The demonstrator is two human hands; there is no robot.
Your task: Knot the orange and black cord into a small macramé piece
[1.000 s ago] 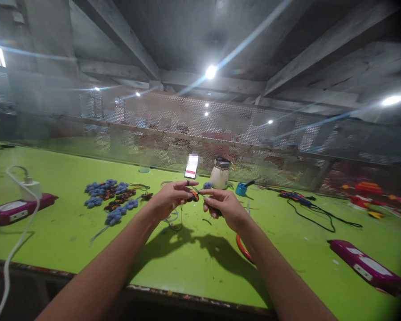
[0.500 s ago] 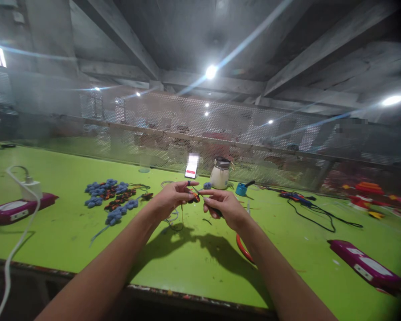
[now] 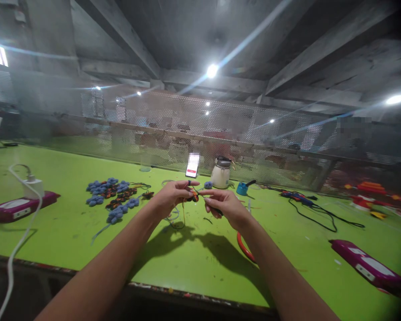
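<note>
Between the thumb and fingers of my left hand (image 3: 173, 195) is a small black-and-orange crochet piece (image 3: 194, 196). Dark yarn loops over the raised left index finger, and a thin strand hangs below toward the table. My right hand (image 3: 224, 204) is closed around a crochet hook (image 3: 218, 211), of which mainly the dark handle shows; its tip meets the piece, though the fine contact is too small to make out. Left of my hands lie several blue crochet flowers (image 3: 115, 215) and several black-and-orange crochet flowers (image 3: 116, 202).
On the green table (image 3: 194, 276) stand a lit phone (image 3: 191, 167), a cream jar (image 3: 221, 174) and a blue pot (image 3: 242, 189). A red ring-like handle (image 3: 243, 247) lies by my right forearm. Purple power strips (image 3: 367, 263) and corded tools (image 3: 297, 198) lie farther out.
Both hands keep almost the same place and grip. The crochet piece and the yarn have shifted slightly between the fingers, and the view has moved a little.
</note>
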